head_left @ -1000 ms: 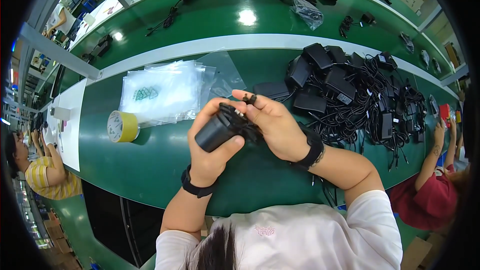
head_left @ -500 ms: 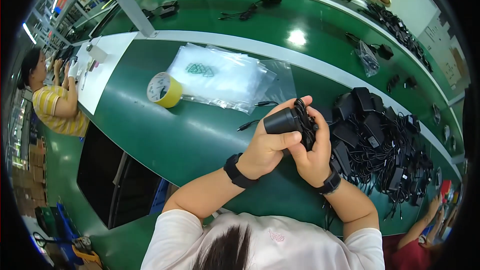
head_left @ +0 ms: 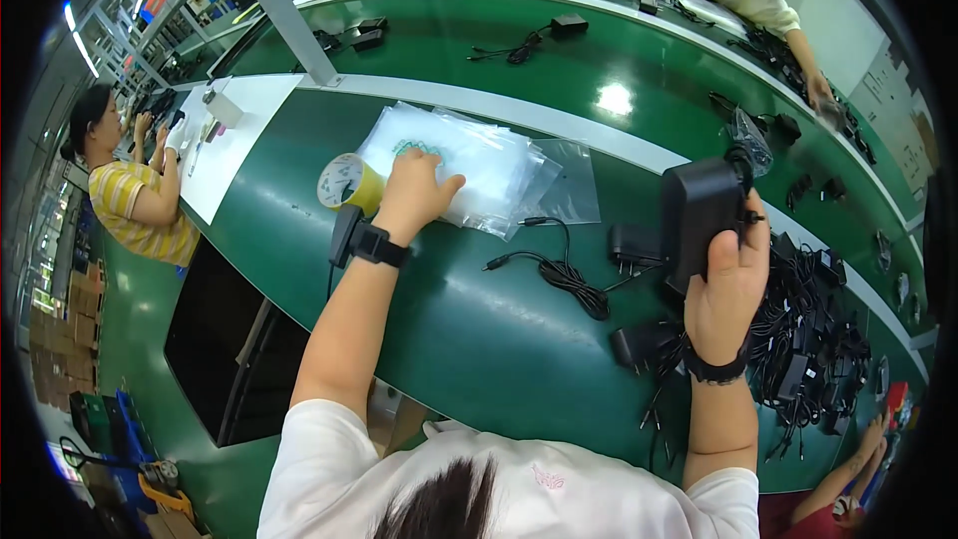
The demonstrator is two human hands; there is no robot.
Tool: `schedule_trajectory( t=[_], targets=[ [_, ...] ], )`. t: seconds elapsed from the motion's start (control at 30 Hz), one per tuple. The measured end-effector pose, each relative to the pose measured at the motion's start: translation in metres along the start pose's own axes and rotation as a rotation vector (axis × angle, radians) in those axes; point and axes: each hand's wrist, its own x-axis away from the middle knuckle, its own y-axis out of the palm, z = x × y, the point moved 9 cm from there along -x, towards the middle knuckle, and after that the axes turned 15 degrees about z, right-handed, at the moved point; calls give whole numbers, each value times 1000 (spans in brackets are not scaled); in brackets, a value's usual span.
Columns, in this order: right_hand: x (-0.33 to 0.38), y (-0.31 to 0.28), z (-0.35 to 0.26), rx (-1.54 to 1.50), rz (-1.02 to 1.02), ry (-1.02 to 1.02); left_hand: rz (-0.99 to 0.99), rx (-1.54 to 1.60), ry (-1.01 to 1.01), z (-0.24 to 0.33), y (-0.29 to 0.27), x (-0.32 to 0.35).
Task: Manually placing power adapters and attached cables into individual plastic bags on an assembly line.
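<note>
The black power adapter (head_left: 692, 215) is right of the frame's middle, gripped by the right hand (head_left: 733, 289). The hands just came apart, freeing the left hand (head_left: 417, 192), half curled over the clear bags (head_left: 489, 175), upper middle; I can't tell if it pinches one.

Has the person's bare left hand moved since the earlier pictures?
Yes, leftward and forward: judged against the round yellow tape roll, the bare left hand is now much closer, over the stack of clear plastic bags.
</note>
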Motion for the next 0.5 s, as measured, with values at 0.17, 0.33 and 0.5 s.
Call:
schedule_trajectory(
  t=[0.17,0.33,0.5],
  targets=[
    [-5,-11,-3,-109,36,27,-177,-71,-38,5,27,-6],
    [-11,-16,1,-109,59,41,-151,-29,-180,-22,28,-12],
    [-11,-11,4,-83,46,71,-132,-14,-266,-50,10,-16]
  ],
)
